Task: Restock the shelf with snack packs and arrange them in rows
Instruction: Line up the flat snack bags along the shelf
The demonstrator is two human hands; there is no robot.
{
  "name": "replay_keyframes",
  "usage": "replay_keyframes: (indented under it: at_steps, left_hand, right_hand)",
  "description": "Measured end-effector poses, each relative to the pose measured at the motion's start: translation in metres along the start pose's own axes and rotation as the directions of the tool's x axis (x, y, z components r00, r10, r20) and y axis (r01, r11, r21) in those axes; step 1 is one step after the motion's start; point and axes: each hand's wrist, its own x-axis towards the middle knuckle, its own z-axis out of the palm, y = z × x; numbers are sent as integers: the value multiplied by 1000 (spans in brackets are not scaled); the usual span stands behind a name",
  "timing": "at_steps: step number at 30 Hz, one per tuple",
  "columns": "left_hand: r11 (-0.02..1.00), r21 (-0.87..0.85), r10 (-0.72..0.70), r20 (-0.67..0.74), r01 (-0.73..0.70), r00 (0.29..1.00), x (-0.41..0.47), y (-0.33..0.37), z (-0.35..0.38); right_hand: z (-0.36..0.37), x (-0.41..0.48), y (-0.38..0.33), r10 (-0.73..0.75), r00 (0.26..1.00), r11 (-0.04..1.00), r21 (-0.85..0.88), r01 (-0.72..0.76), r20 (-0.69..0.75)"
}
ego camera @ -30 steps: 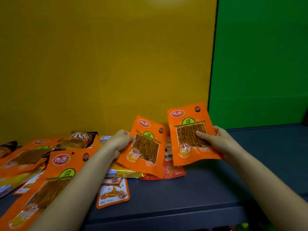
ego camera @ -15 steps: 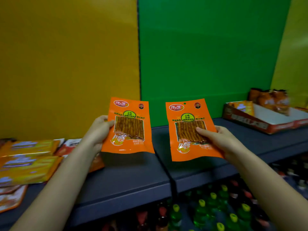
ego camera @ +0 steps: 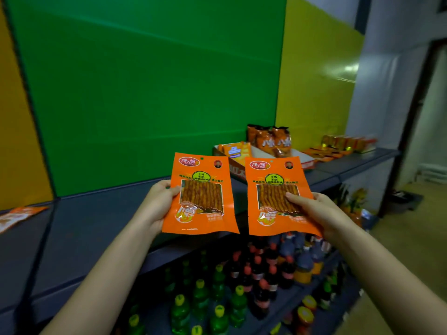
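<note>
Both upright, long axes vertical: left hand (ego camera: 158, 205) pinches the left snack pack (ego camera: 200, 194), right hand (ego camera: 319, 210) pinches the right snack pack (ego camera: 278, 198); shelf (ego camera: 101, 228) just beyond, left hand nearer.

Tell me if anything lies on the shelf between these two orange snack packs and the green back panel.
Nothing visible does. The dark grey shelf board under the green back panel is bare there; the red cardboard snack tray sits further right.
</note>
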Motion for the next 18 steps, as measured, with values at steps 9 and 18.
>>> replay_keyframes:
  at_steps: [9, 18]
  left_hand:
    - [999, -36, 5, 135, -1, 991, 64, -11, 172]
    - [996, -82, 57, 202, -41, 978, 143, -12, 343]
  right_hand:
    - [-138, 69, 9, 26, 989, 999, 42, -20, -146]
    - [-276, 185, 5, 14, 976, 1000, -14, -18, -217]
